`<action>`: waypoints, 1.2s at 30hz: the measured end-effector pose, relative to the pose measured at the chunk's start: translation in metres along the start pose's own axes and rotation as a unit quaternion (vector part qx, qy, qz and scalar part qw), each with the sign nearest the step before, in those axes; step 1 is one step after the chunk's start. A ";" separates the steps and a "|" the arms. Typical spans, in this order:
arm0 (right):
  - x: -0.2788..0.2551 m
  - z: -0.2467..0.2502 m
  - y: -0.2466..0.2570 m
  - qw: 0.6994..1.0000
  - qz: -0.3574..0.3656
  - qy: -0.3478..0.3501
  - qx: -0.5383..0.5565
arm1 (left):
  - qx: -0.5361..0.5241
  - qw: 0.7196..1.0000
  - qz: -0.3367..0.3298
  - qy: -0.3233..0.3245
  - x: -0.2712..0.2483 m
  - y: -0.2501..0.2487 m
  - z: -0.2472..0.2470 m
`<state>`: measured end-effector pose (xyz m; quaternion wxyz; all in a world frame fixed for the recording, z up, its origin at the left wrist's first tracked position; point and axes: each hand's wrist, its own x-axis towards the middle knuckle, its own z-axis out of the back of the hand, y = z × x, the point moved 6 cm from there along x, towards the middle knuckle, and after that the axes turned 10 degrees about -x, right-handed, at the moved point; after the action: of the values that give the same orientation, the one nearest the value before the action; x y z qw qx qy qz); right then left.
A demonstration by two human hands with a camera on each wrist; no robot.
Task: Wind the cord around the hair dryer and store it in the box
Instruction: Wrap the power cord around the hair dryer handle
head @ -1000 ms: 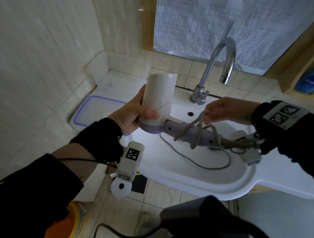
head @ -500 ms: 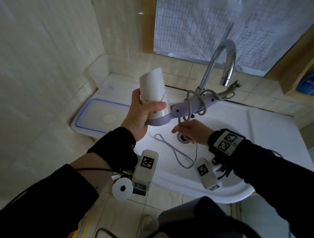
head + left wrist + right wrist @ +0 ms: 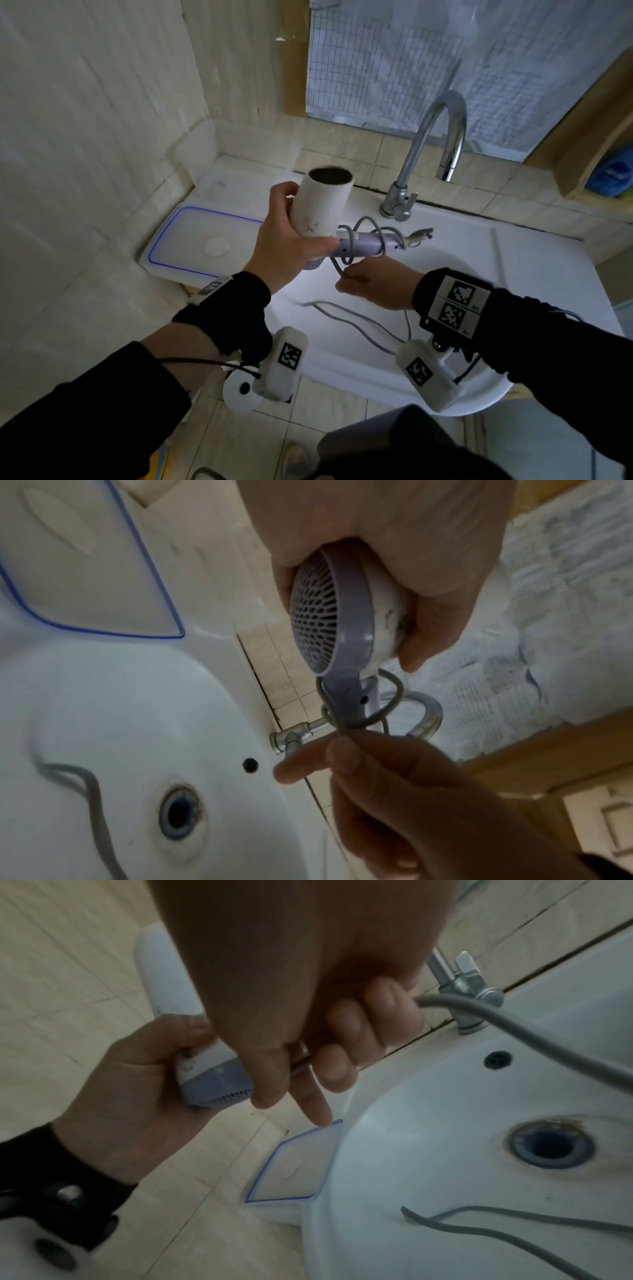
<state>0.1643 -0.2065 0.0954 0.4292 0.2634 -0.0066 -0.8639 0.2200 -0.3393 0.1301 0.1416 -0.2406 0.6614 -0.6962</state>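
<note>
The left hand (image 3: 284,250) is closed around the white barrel of the dryer (image 3: 320,205) and holds it above the sink (image 3: 513,260), with the open nozzle up and the purple handle (image 3: 366,245) pointing to the right, toward the tap (image 3: 428,154). The cord (image 3: 364,226) makes some loose loops around this handle. The right hand (image 3: 371,286) is just below the handle; its fingers (image 3: 346,1031) are curled and pinch the cord near the loops. From this hand the rest of the cord hangs down and lies slack in the basin, near the drain (image 3: 551,1146). The box (image 3: 239,164), clear plastic and open, stands in the corner to the left of the sink. Its lid (image 3: 191,240) with a blue line lies flat in front of it, beside the sink edge.
</note>
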 end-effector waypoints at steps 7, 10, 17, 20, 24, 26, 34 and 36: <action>-0.015 0.015 0.013 0.997 0.044 -0.019 -0.059 | 0.134 0.988 -0.051 0.063 -0.013 -0.006 -0.011; -0.020 0.025 0.011 0.997 0.041 -0.020 -0.061 | 0.165 0.981 -0.056 0.089 -0.015 -0.004 -0.011; -0.025 0.042 0.003 0.994 0.014 -0.008 -0.110 | 0.176 0.970 -0.029 0.164 -0.013 -0.005 -0.011; -0.029 0.053 -0.007 0.996 0.000 -0.012 -0.089 | 0.163 0.968 -0.006 0.191 -0.011 -0.005 -0.010; -0.028 0.062 -0.024 1.000 -0.018 -0.002 -0.023 | 0.116 0.968 0.037 0.220 -0.008 -0.003 -0.008; -0.028 0.068 -0.035 0.999 -0.031 -0.008 0.007 | 0.108 0.963 0.046 0.243 -0.008 -0.003 -0.009; -0.047 0.106 -0.101 0.980 -0.076 -0.081 0.166 | 0.034 0.959 0.097 0.265 -0.013 0.000 0.013; -0.048 0.106 -0.107 0.971 -0.072 -0.090 0.209 | -0.017 0.963 0.111 0.246 -0.011 -0.001 0.015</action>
<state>0.0603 -0.1259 0.1828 0.2989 0.2684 -0.2067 -0.8921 0.2373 -0.3466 0.1299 0.0467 0.0106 0.7103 -0.7022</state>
